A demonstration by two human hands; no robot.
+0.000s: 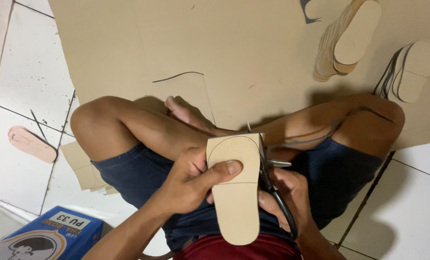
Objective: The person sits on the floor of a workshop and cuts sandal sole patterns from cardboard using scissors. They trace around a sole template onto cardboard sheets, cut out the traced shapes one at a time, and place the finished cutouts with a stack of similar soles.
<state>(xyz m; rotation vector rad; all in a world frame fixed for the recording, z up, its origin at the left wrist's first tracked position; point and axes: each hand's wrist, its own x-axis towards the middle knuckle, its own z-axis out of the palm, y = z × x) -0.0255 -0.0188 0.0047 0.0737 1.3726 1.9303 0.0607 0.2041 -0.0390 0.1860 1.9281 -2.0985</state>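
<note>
Left hand fingers grasp a smooth tan cardboard sole, rounded below. Right hand fingers clench black-handled scissors at its edge.

1. Large tan cardboard sheet spread over the white tiled floor.
2. Stack of cut sole shapes, leaning, at upper right on the sheet.
3. Second, smaller stack of soles, just right of the first.
4. Single pink sole lying on the tiles at left.
5. Blue box, lower left corner.
6. Cardboard offcuts beside the left knee.
</note>
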